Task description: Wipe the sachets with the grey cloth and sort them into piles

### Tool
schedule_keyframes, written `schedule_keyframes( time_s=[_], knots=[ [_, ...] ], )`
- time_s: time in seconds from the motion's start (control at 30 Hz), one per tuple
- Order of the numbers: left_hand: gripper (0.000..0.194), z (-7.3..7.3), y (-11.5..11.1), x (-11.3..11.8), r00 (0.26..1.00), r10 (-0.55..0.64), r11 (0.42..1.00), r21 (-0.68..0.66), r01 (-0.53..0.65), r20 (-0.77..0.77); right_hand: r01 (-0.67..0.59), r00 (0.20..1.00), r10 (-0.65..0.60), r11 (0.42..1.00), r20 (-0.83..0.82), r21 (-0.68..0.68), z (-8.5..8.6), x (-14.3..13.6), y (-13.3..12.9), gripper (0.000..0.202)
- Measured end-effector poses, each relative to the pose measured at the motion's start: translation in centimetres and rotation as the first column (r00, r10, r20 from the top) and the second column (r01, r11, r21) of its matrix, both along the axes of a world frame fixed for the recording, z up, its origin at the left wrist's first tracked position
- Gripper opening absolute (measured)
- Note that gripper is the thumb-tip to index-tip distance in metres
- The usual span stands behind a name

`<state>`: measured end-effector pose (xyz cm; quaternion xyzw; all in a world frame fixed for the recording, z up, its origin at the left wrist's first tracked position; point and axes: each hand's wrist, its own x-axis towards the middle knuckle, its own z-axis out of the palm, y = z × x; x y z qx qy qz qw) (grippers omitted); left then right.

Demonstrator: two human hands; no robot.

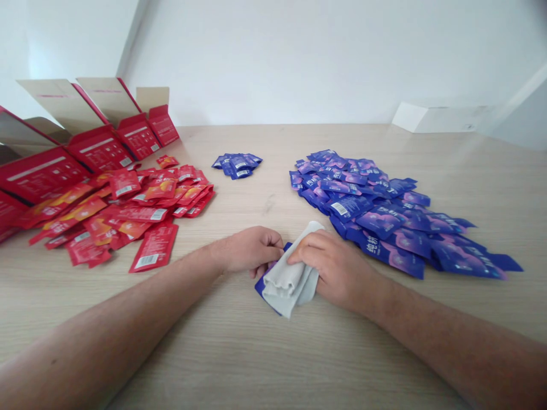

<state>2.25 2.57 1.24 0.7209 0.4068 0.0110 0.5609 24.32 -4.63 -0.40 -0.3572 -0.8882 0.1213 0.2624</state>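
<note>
Near the middle of the table, my left hand (254, 250) pinches the edge of a blue-purple packet (265, 291). My right hand (337, 267) is closed on a folded white cloth (286, 279), which lies over most of that packet. Just beyond my right hand spreads a large pile of blue-purple packets (380, 219). A smaller group of blue packets (237, 165) lies farther back, left of the middle. Beyond my left forearm is a heap of red and orange packets (158, 199).
Several open red cardboard boxes (100, 148) stand in a row at the left behind the red packets. A white box (433, 117) rests at the back right of the wooden table (239, 353), against a pale wall.
</note>
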Motion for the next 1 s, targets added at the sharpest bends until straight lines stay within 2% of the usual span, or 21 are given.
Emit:
schedule_keyframes(
  time_s=[0.1, 0.3, 0.47, 0.6, 0.67, 0.83, 1.0],
  knots=[
    [0.014, 0.02, -0.01, 0.00, 1.000, 0.000, 1.000, 0.005, 0.000, 0.011, -0.105, 0.994, 0.105, 0.994, -0.012, -0.001, 0.06, -0.17, -0.22, 0.018],
    [0.017, -0.04, 0.01, -0.01, 1.000, 0.000, 1.000, 0.007, 0.000, -0.005, 0.056, 0.998, -0.056, 0.998, 0.008, 0.001, -0.09, 0.09, 0.00, 0.026],
    [0.015, -0.11, 0.07, -0.04, 1.000, -0.007, 1.000, 0.017, 0.007, -0.003, -0.105, 0.994, 0.105, 0.994, -0.008, 0.001, -0.04, -0.23, -0.21, 0.020],
    [0.016, -0.18, 0.08, -0.07, 1.000, -0.003, 1.000, 0.019, 0.003, -0.004, 0.038, 0.999, -0.038, 0.999, 0.020, -0.001, -0.01, -0.02, -0.02, 0.025],
    [0.016, -0.17, 0.07, -0.05, 1.000, -0.003, 1.000, 0.011, 0.003, -0.003, 0.060, 0.998, -0.060, 0.998, 0.026, -0.004, 0.01, 0.00, -0.05, 0.026],
    [0.014, -0.10, 0.06, 0.00, 1.000, -0.002, 1.000, 0.008, 0.002, 0.002, -0.103, 0.995, 0.103, 0.995, -0.002, -0.012, 0.09, -0.26, -0.43, 0.020],
    [0.017, -0.18, 0.07, -0.02, 1.000, -0.001, 1.000, 0.004, 0.001, -0.003, 0.046, 0.998, -0.046, 0.999, 0.031, -0.006, 0.01, -0.04, -0.21, 0.023]
  ],
)
